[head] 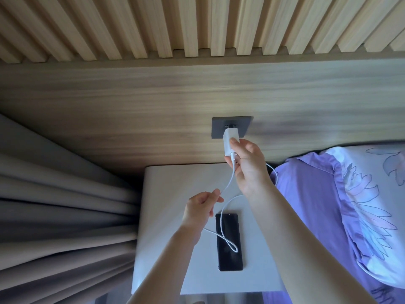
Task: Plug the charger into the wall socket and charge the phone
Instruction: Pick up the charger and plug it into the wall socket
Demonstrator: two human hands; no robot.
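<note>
My right hand (247, 165) has the white charger (230, 142) pinched between thumb and fingers at its lower end, right where the cable (229, 183) leaves it. The block's top end sits at the dark wall socket (232, 127) in the wooden panel; I cannot tell whether the prongs are fully home. My left hand (200, 208) is closed lightly on the cable lower down, thumb and forefinger nipping it, the other fingers curled.

The charger looks like a small, hard, light plastic block, smooth enough to slip, so I judge it best held by its flat sides near the base and pushed straight in, not by the cord. The cable is thin and limp; it hangs from the block, passes through my left fingers and loops loosely across the phone (229, 242). Pulling on it would likely strain the connector, so I'd take the plug end by its stiff moulded tip, which I cannot pick out here.

The phone lies flat, screen dark, on the pale bedside surface (171, 249), below the socket and near the bed. It is slick glass, better gripped by its long edges.
</note>
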